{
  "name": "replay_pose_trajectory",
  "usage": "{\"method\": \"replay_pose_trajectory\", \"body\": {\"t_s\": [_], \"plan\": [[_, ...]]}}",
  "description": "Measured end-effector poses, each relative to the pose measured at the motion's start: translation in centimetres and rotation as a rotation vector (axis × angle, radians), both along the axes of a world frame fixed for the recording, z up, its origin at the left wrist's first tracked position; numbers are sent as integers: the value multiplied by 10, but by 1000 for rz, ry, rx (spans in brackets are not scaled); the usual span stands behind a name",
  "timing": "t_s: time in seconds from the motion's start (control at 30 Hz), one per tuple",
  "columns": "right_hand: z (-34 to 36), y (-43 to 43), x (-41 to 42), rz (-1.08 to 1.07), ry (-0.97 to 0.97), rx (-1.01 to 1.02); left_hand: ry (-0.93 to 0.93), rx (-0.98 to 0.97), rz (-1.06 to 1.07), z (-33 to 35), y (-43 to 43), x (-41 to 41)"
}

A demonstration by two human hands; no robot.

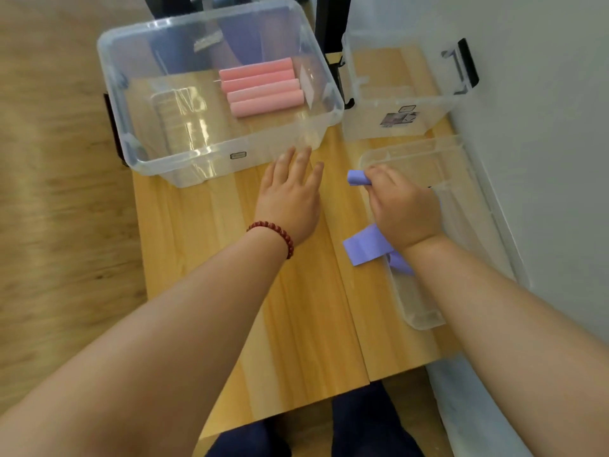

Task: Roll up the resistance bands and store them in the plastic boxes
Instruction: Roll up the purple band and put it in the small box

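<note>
My right hand (405, 206) is clenched round a purple resistance band (365, 245). Its rolled end sticks out to the left of my fingers, and the loose tail lies under my wrist, across the edge of a shallow clear plastic piece (468, 206) by the wall. My left hand (290, 192) is released, fingers straight, over the wooden surface (263, 308) just in front of the big clear box (197, 166); I cannot tell whether it touches down. Four pink rolled bands (263, 87) lie side by side inside that box. A second clear box (395, 127) stands to its right.

Left hand (290, 196) flat, fingers (304, 157) straight; right hand (405, 206) grips purple band (357, 178).
</note>
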State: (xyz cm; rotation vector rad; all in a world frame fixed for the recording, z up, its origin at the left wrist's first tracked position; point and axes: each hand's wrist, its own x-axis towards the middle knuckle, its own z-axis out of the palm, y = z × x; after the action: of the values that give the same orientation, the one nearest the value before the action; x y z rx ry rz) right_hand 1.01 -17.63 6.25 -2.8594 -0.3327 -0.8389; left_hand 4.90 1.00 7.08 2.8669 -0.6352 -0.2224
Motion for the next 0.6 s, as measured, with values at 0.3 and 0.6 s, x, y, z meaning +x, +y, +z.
{"method": "replay_pose_trajectory", "body": {"t_s": [0.3, 0.6], "plan": [[22, -40, 60, 24, -16, 80, -58, 33, 26, 31, -51, 69], [26, -99, 132, 34, 4, 53, -31, 95, 48, 27, -103, 137]]}}
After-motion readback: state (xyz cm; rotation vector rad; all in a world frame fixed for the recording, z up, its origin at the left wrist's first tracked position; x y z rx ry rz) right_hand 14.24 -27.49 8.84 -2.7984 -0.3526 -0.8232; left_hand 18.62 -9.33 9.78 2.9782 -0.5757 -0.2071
